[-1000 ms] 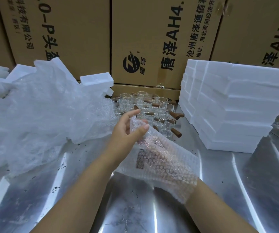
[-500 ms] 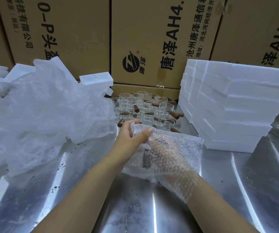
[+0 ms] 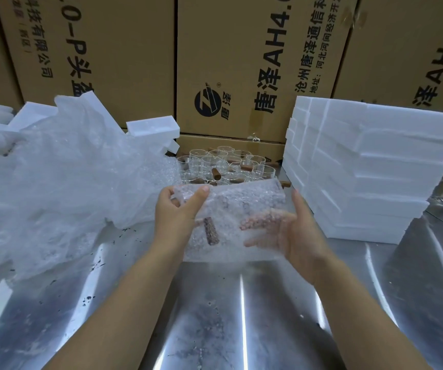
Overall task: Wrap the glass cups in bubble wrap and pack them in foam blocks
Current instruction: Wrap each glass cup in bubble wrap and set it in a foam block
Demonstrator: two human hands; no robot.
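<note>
Forearms, left hand (image 3: 174,213) and right hand (image 3: 299,236) are all bare.

Bright light; glare streaks the metal table (image 3: 241,303) at 6 o'clock; foam blocks (image 3: 362,182) wash out at 3 o'clock; edges bow.

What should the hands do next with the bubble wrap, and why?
Probably fold the right side of the bubble wrap over toward the left. The left hand pinches its upper left edge, the right hand lies open behind its right side, and a brown cup handle shows through near the left, so the sheet looks not yet closed.
</note>
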